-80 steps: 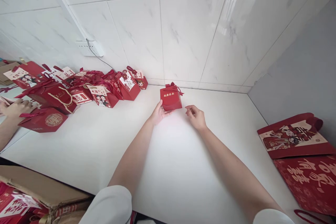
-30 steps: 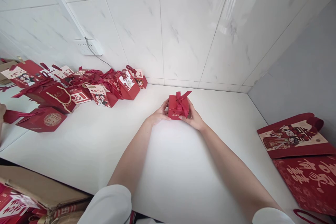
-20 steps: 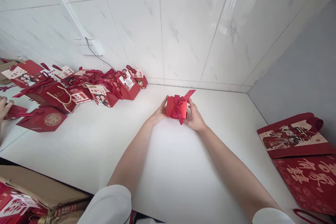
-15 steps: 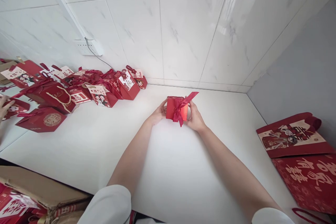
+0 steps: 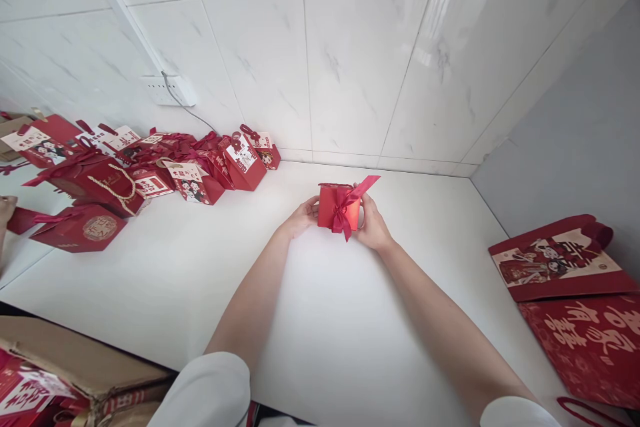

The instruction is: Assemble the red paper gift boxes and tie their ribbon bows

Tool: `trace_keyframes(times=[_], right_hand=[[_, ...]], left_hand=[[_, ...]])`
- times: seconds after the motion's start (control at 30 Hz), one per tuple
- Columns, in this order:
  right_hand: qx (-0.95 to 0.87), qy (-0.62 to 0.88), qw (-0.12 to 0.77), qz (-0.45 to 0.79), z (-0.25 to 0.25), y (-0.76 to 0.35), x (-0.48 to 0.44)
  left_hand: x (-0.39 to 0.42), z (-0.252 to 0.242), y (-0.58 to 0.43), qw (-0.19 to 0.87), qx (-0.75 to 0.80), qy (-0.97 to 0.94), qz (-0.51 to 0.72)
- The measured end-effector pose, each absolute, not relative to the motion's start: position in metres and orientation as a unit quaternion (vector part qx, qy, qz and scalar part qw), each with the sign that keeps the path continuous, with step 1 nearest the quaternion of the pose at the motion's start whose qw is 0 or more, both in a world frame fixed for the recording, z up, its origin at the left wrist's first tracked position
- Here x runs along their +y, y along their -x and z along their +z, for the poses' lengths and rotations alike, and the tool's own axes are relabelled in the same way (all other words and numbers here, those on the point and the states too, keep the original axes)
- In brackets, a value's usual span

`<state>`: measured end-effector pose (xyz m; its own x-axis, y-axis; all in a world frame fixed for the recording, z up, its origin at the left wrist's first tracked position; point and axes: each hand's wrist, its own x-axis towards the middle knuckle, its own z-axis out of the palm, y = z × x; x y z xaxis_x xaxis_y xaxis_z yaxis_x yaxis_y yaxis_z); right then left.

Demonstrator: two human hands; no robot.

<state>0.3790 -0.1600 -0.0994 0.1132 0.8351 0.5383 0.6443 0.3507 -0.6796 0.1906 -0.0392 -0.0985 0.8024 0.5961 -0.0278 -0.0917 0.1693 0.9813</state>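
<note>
A small red box [image 5: 329,207] tied with a dark pink ribbon bow [image 5: 342,208] is held over the white table [image 5: 345,320], in the middle of the view. My left hand [image 5: 304,217] grips its left side, with the fingertips partly hidden by the box. On the right side my right hand [image 5: 372,224] holds it, the fingers running behind the box. One ribbon end sticks out to the upper right above my right hand; the other tails hang down the front.
Several red gift boxes [image 5: 100,181] crowd the table's back left. Another person's hand [image 5: 6,213] touches a red box at the left edge. An open cardboard box [image 5: 85,353] is at the lower left. Red gift bags [image 5: 585,340] lie at the right. A socket [image 5: 169,91] is on the wall.
The red box in my hands has shifted very slightly right. At the far left, the other person's hand and the box by it have changed position, and the box's printed face no longer shows.
</note>
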Motion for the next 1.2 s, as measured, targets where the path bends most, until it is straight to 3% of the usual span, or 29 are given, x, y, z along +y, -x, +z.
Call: trace_keyframes(times=[0.27,0.57,1.2], right_hand=[[-0.658,0.560,0.493,0.101,-0.104,-0.380,-0.158],[-0.704,0.528,0.467,0.087,-0.113,-0.388,-0.155],[-0.762,0.530,0.371,0.025,-0.105,-0.377,-0.159]], left_hand=[[-0.037,-0.102,-0.191,0.757,0.190,-0.575,0.246],[-0.028,-0.111,-0.195,0.830,0.207,-0.397,0.332],[-0.021,-0.111,-0.188,0.793,0.239,-0.360,0.430]])
